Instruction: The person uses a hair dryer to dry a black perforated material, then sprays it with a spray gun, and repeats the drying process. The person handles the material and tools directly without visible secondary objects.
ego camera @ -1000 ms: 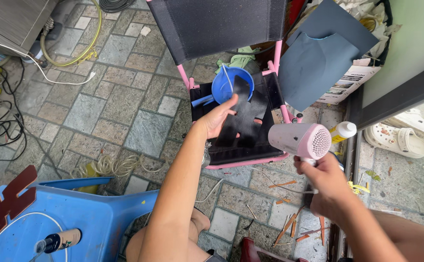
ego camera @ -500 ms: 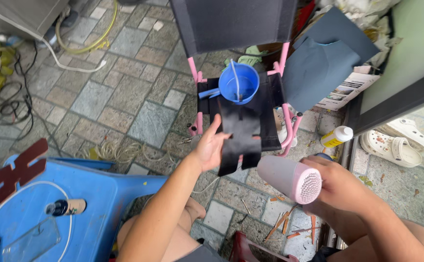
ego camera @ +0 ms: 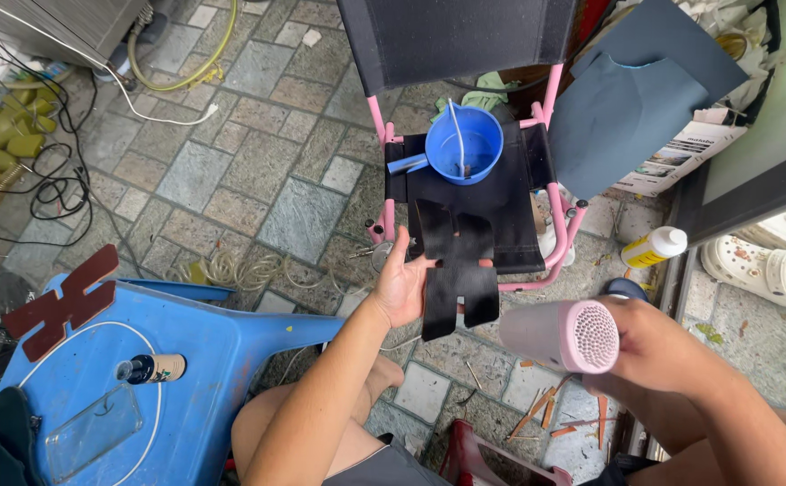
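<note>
My left hand (ego camera: 400,286) holds a flat black cut-out piece (ego camera: 454,266) with several tabs, lifted off the seat of a small pink-framed folding chair (ego camera: 555,221). My right hand (ego camera: 649,346) grips a pink hair dryer (ego camera: 555,335), its grilled rear end facing the camera and its nozzle aimed left toward the black piece. A blue scoop-shaped bowl (ego camera: 465,146) with a thin stick in it sits at the back of the chair seat.
A blue plastic stool (ego camera: 199,360) at lower left carries a brown cut-out shape (ego camera: 64,304), a small bottle (ego camera: 150,368) and a clear phone case (ego camera: 91,430). Dark blue-grey sheets (ego camera: 631,112) lean at right; a white-and-yellow bottle (ego camera: 654,247) lies near white sandals (ego camera: 780,261). Cables and hoses (ego camera: 42,171) lie at left.
My left hand drew the black piece off the chair seat toward me. The hair dryer came down and turned level, now pointing at the piece.
</note>
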The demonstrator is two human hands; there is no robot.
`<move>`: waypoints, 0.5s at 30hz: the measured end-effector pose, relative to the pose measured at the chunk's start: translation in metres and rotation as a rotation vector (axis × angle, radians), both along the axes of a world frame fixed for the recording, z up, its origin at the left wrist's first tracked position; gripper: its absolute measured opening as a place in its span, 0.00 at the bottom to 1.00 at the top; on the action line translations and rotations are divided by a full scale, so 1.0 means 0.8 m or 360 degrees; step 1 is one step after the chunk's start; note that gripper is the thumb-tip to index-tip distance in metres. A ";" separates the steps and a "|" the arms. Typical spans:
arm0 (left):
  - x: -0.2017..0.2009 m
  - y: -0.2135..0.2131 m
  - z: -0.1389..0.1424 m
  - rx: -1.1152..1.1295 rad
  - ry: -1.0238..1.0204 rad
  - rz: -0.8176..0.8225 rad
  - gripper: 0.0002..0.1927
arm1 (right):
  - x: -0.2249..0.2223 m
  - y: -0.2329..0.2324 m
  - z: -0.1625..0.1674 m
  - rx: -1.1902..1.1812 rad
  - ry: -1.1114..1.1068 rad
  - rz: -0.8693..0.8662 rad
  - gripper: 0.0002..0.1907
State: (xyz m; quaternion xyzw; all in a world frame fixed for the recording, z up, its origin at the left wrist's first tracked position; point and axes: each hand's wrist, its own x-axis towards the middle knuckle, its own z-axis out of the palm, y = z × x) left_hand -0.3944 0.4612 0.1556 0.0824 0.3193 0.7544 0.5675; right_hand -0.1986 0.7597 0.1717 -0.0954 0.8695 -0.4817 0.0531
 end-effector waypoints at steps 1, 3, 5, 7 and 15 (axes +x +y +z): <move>-0.002 0.002 -0.003 -0.0042 0.0073 0.0029 0.58 | -0.002 -0.002 -0.003 0.0025 0.0063 -0.0086 0.19; -0.007 0.005 -0.007 -0.0141 0.0226 0.0075 0.58 | -0.008 -0.009 -0.007 0.0208 0.0255 -0.0207 0.20; -0.008 0.006 -0.011 -0.0265 0.0361 0.0094 0.58 | -0.011 -0.016 -0.010 0.0298 0.0283 -0.0274 0.20; -0.009 0.006 -0.014 -0.0226 0.0290 0.0084 0.57 | -0.015 -0.020 -0.013 0.0304 0.0158 -0.0294 0.18; -0.015 0.000 -0.022 -0.0176 0.0297 0.0099 0.54 | -0.012 -0.033 -0.022 0.0113 0.0161 -0.0083 0.20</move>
